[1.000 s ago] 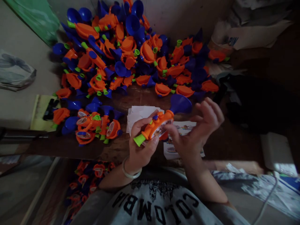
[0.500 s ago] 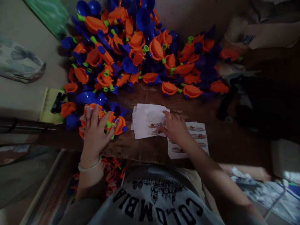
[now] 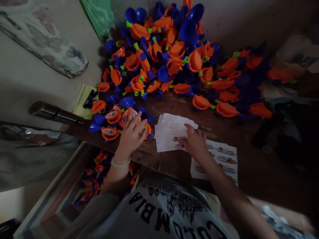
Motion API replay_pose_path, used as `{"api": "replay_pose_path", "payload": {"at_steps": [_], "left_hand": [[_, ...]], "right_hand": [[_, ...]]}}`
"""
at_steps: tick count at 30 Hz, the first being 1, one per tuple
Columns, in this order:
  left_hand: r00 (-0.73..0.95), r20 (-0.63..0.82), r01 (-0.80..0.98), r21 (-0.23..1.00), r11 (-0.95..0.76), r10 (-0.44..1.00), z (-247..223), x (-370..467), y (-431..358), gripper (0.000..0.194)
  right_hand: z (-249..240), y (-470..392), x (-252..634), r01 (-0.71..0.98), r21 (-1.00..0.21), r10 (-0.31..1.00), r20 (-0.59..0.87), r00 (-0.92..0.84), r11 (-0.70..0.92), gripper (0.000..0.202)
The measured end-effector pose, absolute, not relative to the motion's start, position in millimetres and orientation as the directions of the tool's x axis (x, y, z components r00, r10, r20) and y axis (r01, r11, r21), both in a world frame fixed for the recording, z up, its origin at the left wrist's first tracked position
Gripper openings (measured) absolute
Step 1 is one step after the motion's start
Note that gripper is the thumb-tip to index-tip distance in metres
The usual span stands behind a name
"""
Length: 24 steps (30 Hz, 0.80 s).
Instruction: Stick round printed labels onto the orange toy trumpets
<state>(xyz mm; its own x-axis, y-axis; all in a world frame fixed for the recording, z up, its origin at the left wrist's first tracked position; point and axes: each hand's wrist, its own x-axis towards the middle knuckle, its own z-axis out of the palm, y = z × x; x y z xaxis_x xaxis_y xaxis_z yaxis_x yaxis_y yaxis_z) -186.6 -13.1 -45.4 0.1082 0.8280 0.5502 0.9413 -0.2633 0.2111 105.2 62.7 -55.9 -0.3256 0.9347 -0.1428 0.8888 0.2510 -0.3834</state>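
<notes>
My left hand (image 3: pixel 132 134), a bracelet at its wrist, rests with fingers spread on a small group of orange and blue plastic toys (image 3: pixel 110 133). Some of these toys carry oval stickers. My right hand (image 3: pixel 195 141) is over a stack of white sticker sheets (image 3: pixel 165 134), thumb and index finger apart at its right part, where printed stickers show. Under my right forearm lies another printed sticker sheet (image 3: pixel 226 159).
A large heap of orange and blue toys (image 3: pixel 176 49) fills the back of the brown table (image 3: pixel 164 162). More toys (image 3: pixel 91 186) lie below the front edge. A dark cylinder (image 3: pixel 54 113) juts at the left, near a yellow pad (image 3: pixel 81 103).
The camera view has turned, so the scene sits further right. My left hand is still on the toys, its fingers shifted slightly. My right hand stays at the sheets.
</notes>
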Motion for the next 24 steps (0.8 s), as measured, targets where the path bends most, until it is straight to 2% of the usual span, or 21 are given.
{"api": "replay_pose_path", "payload": {"at_steps": [2, 5, 7, 10, 14, 16, 19, 24], "left_hand": [[0.150, 0.567, 0.909, 0.243, -0.338, 0.810, -45.9, -171.8, -7.3, 0.043], [0.180, 0.576, 0.836, 0.337, -0.433, 0.797, -43.0, -142.6, 7.4, 0.053], [0.189, 0.569, 0.794, 0.391, -0.465, 0.801, -38.1, -123.5, 20.9, 0.058], [0.198, 0.501, 0.755, 0.471, -0.457, 0.843, -27.2, -101.6, 42.6, 0.060], [0.149, 0.362, 0.681, 0.637, -0.361, 0.920, -12.0, -87.3, 63.1, 0.041], [0.103, 0.341, 0.640, 0.696, -0.325, 0.934, -5.5, -84.2, 68.0, 0.031], [0.091, 0.338, 0.577, 0.749, -0.326, 0.937, 2.5, -80.1, 70.7, 0.028], [0.197, 0.290, 0.572, 0.742, -0.350, 0.936, 10.7, -70.4, 73.4, 0.026]], "right_hand": [[-56.4, 65.2, 110.8, 0.813, -0.540, 0.938, -0.118, -0.327, 0.216, 0.063], [-51.3, 66.1, 119.4, 0.578, -0.805, 0.938, -0.086, -0.337, 0.134, 0.067], [-43.6, 62.9, 122.1, 0.420, -0.904, 0.941, -0.076, -0.328, 0.074, 0.069], [-29.8, 54.2, 122.5, 0.240, -0.970, 0.934, -0.047, -0.355, 0.042, 0.064], [-18.2, 44.3, 128.9, 0.116, -0.980, 0.924, 0.108, -0.368, 0.161, 0.051], [-15.9, 41.9, 135.6, 0.177, -0.948, 0.898, 0.173, -0.405, 0.263, 0.043], [-13.1, 39.9, 143.1, 0.300, -0.870, 0.858, 0.227, -0.460, 0.391, 0.028], [-4.7, 35.3, 142.5, 0.403, -0.741, 0.829, 0.377, -0.413, 0.537, 0.022]]}}
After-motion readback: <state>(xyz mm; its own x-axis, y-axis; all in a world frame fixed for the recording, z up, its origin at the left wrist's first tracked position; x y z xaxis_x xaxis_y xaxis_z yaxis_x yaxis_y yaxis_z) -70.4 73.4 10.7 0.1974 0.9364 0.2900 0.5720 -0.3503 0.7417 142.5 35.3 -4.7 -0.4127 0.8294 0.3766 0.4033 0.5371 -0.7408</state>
